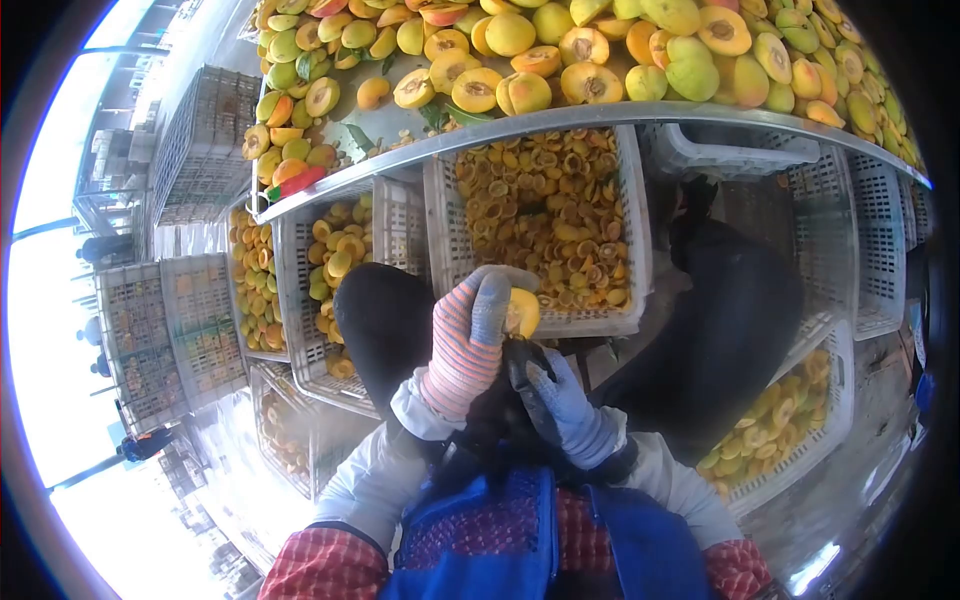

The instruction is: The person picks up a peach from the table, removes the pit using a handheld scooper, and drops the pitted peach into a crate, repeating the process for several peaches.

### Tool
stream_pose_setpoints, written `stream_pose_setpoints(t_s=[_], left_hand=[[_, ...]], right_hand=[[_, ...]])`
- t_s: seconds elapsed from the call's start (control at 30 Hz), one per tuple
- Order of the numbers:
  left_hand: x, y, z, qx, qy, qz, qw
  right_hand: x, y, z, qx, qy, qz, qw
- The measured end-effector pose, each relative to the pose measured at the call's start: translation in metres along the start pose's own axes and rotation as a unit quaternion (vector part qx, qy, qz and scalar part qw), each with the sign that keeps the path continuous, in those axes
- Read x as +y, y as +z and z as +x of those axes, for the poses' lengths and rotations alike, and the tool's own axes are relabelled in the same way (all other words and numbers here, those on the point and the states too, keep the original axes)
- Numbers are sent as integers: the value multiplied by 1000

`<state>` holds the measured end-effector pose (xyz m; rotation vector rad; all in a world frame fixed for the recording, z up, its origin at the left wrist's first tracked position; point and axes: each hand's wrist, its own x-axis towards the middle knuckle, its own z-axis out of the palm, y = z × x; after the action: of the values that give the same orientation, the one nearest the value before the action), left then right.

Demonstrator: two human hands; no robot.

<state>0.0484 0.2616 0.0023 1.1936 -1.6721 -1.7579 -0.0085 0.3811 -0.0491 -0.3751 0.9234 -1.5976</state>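
Yellow peach half (521,312) clasped in left hand (466,340), right hand (562,400) just below, perhaps gripping a dark tool (520,362).

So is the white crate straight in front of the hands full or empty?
Nearly full. The white crate holds halved yellow fruit pieces piled close to its rim, just beyond the fruit gripped in the left hand.

You face a metal table (600,118) heaped with whole and halved peaches (520,60), some showing their pits, with a few leaves among them. Under its rim, white crates (640,250) stand on the floor, holding peach halves (540,215).
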Motion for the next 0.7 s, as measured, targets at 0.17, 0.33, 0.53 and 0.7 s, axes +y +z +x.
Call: stream_pose_setpoints(t_s=[0.17,0.33,0.53,0.7], left_hand=[[-7,-12,12,-104,3,21,994],[-25,-3,6,-83,-213,-255,939],[-9,-149,19,319,50,303,897],[19,-165,88,287,115,623,719]], right_hand=[[-13,-14,12,-269,325,485,766],[-3,-7,20,-324,319,653,606],[11,-29,34,-205,307,644,670],[11,-24,45,-162,324,606,708]])
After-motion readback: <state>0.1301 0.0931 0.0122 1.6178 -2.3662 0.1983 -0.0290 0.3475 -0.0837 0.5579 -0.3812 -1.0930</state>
